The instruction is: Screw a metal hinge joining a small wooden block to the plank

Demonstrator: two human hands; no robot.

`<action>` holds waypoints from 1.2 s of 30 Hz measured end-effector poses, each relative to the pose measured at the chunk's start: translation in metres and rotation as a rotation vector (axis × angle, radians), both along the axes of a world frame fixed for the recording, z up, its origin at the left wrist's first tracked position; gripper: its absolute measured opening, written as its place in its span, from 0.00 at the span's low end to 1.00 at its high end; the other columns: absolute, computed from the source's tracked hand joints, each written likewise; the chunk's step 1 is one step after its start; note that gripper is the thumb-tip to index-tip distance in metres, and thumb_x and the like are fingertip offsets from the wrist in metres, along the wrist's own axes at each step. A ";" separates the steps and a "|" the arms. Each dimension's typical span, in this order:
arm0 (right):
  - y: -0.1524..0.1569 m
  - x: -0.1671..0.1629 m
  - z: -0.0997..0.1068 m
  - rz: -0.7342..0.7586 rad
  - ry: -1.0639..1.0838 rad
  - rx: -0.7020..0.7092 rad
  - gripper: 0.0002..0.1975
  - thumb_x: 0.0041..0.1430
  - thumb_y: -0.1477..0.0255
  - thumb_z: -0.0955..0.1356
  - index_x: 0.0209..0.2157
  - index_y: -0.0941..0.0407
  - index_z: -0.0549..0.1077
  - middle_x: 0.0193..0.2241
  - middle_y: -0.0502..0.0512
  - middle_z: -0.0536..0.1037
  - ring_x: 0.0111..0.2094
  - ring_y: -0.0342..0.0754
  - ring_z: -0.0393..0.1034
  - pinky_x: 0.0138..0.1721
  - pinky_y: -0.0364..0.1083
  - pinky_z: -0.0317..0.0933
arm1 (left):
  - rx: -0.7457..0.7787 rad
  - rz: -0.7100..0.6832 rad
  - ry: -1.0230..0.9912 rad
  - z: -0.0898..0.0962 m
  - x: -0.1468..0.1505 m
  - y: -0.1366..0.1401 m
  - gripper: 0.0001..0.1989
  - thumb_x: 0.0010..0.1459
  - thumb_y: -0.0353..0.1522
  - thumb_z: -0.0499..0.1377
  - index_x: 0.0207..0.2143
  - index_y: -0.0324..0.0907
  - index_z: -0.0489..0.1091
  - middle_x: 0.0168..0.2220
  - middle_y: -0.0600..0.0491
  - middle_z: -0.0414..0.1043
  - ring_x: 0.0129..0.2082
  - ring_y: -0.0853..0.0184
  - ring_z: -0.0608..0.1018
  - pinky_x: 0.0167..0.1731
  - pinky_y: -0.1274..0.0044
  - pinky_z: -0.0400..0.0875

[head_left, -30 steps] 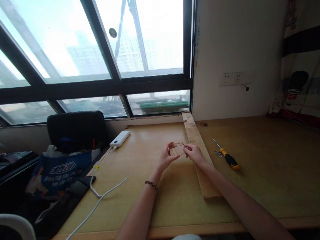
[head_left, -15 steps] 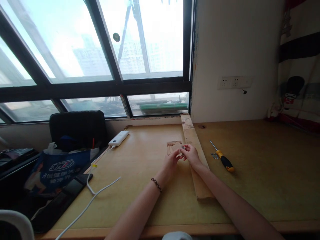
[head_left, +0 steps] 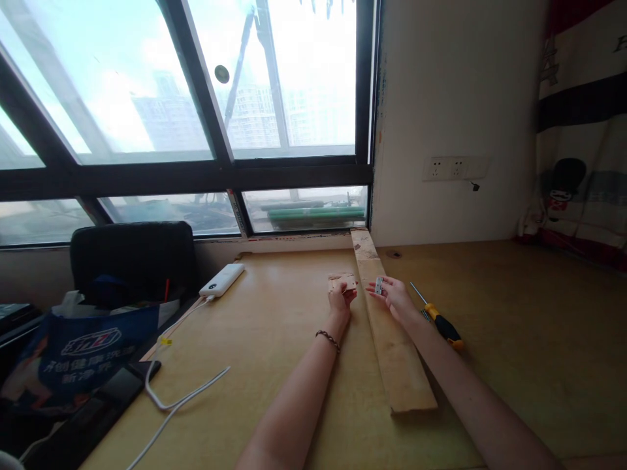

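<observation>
My left hand (head_left: 341,301) is closed on a small wooden block (head_left: 336,282), its fingers around the near right side. In my right hand (head_left: 398,300), a small metal hinge (head_left: 379,286) with holes is pinched between the fingertips, above the long wooden board (head_left: 404,369). The board runs lengthwise from the window side towards me, between my two forearms. Right of my right hand lies a screwdriver (head_left: 443,328) with a yellow and black handle. Several small screws (head_left: 425,315) rest beside it, partly hidden by my right forearm.
A white power bank (head_left: 223,279) with a white cable (head_left: 181,401) sits on the left of the table (head_left: 274,339). Further left are a black chair (head_left: 132,261) and a blue bag (head_left: 93,352). The window and a wall with sockets (head_left: 456,168) bound the far side.
My hands, together over the board before, have come apart. The left has taken hold of the wooden block, while the right has moved right with the hinge. The view has shifted slightly.
</observation>
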State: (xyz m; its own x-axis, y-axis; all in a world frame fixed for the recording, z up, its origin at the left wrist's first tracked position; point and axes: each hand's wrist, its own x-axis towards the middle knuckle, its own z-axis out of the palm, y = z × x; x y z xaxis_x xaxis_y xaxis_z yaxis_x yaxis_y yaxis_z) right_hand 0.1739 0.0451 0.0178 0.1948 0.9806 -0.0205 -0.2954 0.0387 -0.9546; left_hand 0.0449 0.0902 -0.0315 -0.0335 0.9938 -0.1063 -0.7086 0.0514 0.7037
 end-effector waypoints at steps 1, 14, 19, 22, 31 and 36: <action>0.004 0.002 0.006 0.032 0.028 -0.003 0.05 0.50 0.81 0.61 0.29 0.59 0.64 0.26 0.55 0.74 0.26 0.44 0.73 0.29 0.43 0.68 | 0.007 -0.029 0.006 -0.001 0.000 0.000 0.09 0.40 0.30 0.55 0.28 0.36 0.65 0.25 0.49 0.72 0.16 0.74 0.70 0.21 0.80 0.65; 0.037 0.005 0.020 0.205 0.000 -0.095 0.04 0.51 0.83 0.62 0.28 0.60 0.62 0.23 0.56 0.76 0.22 0.46 0.73 0.24 0.44 0.69 | 0.044 -0.203 -0.026 0.001 0.006 -0.001 0.05 0.39 0.27 0.60 0.23 0.34 0.68 0.22 0.51 0.71 0.20 0.72 0.72 0.25 0.79 0.67; 0.039 0.017 0.021 0.364 0.056 -0.074 0.04 0.53 0.81 0.61 0.31 0.62 0.65 0.31 0.62 0.77 0.29 0.47 0.74 0.31 0.45 0.70 | 0.023 -0.202 -0.023 0.005 0.005 -0.004 0.05 0.39 0.27 0.60 0.23 0.34 0.68 0.22 0.51 0.71 0.20 0.72 0.72 0.25 0.79 0.67; 0.041 0.022 0.022 0.427 0.064 -0.071 0.05 0.53 0.82 0.62 0.32 0.63 0.67 0.34 0.64 0.76 0.32 0.47 0.74 0.36 0.46 0.69 | 0.011 -0.201 -0.023 0.006 0.005 -0.005 0.05 0.39 0.26 0.60 0.23 0.34 0.69 0.22 0.51 0.71 0.20 0.72 0.72 0.25 0.79 0.67; 0.048 0.023 0.012 0.321 -0.069 -0.027 0.05 0.46 0.79 0.68 0.29 0.63 0.73 0.30 0.59 0.78 0.30 0.46 0.73 0.35 0.43 0.68 | 0.046 -0.220 -0.005 0.002 0.005 -0.006 0.05 0.42 0.26 0.60 0.25 0.33 0.70 0.24 0.49 0.73 0.21 0.72 0.73 0.27 0.78 0.69; 0.054 0.018 0.004 0.165 -0.583 0.155 0.07 0.42 0.74 0.69 0.28 0.60 0.76 0.25 0.56 0.78 0.30 0.48 0.73 0.33 0.45 0.66 | 0.121 -0.265 -0.032 0.001 0.004 -0.006 0.11 0.45 0.29 0.60 0.33 0.32 0.71 0.33 0.44 0.74 0.27 0.68 0.75 0.34 0.75 0.69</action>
